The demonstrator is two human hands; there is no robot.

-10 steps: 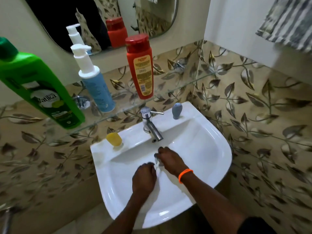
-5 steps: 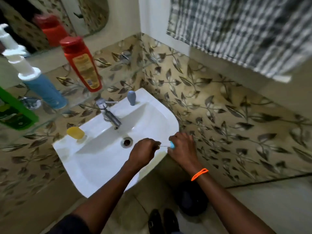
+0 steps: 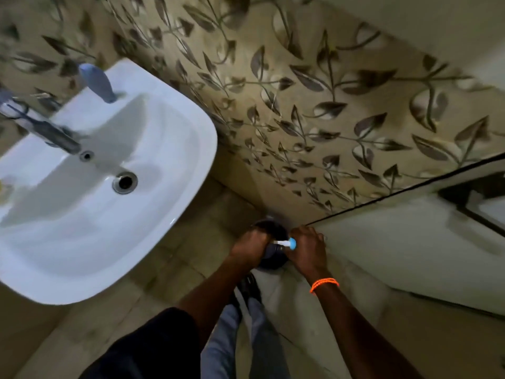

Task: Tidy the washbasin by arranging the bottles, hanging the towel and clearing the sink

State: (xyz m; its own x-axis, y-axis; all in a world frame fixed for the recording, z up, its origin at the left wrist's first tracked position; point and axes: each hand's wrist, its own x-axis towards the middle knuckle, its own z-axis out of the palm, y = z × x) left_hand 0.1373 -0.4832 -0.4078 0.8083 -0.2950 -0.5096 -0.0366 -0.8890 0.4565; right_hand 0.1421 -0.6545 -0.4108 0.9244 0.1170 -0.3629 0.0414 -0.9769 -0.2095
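Stick: we hold a small white stick with a blue tip [image 3: 286,243] level between our two hands, low over the floor and well to the right of the sink; what it is we cannot tell.
Left hand: our left hand [image 3: 250,246] is clenched around the white end of the stick, knuckles up.
Right hand: our right hand [image 3: 307,251] grips at the blue tip, fingers curled; an orange band [image 3: 323,285] sits on that wrist.
Bin: a dark round bin [image 3: 270,262] stands on the floor right under both hands, in the corner by the wall; our hands cover most of its top, so we cannot see inside.
Sink: the white sink [image 3: 175,187] lies to our left, its bowl bare around the drain [image 3: 125,182].
Tap: the tap [image 3: 52,134] is blurred at the back edge of the sink, spout over the bowl.
Grey thing: a grey-blue rounded thing [image 3: 98,83] stands on the rear rim, tilted in this view.
Wall: leaf-patterned tiles [image 3: 328,105] run behind the sink and down to the bin.
Floor: our shoe [image 3: 250,287] and trouser leg [image 3: 240,337] show just below the bin, near it.
In the way: nothing lies between the stick and the bin but our own fingers.
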